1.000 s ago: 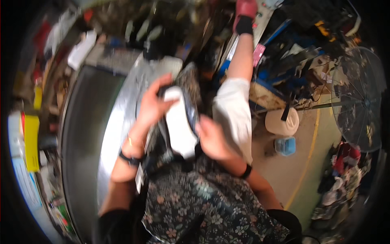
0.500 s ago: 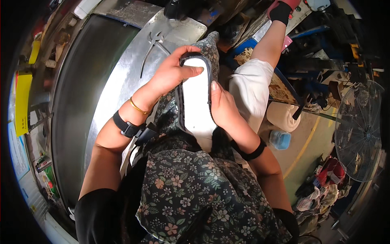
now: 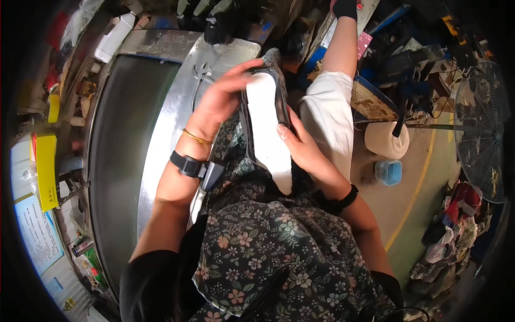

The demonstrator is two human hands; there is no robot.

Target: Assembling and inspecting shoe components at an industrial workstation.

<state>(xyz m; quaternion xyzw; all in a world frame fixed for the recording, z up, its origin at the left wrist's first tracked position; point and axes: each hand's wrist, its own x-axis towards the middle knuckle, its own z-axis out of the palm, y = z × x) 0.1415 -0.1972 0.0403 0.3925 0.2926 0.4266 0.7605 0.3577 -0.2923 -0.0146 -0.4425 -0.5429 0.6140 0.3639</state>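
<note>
A black shoe (image 3: 247,126) with a white sole board (image 3: 265,121) facing up rests over my lap, on the dark floral apron (image 3: 257,241). My right hand (image 3: 307,146) grips its right side, thumb pressed on the white board near the edge. At the far left end of the shoe is my left hand (image 3: 221,95), its fingers stretched out and partly smeared by motion. Whether those fingers touch the rim, I cannot tell. Metal pincers (image 3: 200,75) lie on the shiny metal tabletop (image 3: 166,129), just beyond my left wrist and partly hidden by it.
A dark belt surface (image 3: 126,161) runs along the left, beside a yellow box-like piece (image 3: 46,172). Another person's leg (image 3: 339,59) shows at the far right. Also on the right are a cream container (image 3: 383,140), a blue tub (image 3: 388,173), a fan (image 3: 485,139) and a scrap heap (image 3: 456,241).
My left hand has loosened from the shoe's far end, its thumb lifting off the white board and fingers straightening. My right hand keeps its hold. The whole view has shifted.
</note>
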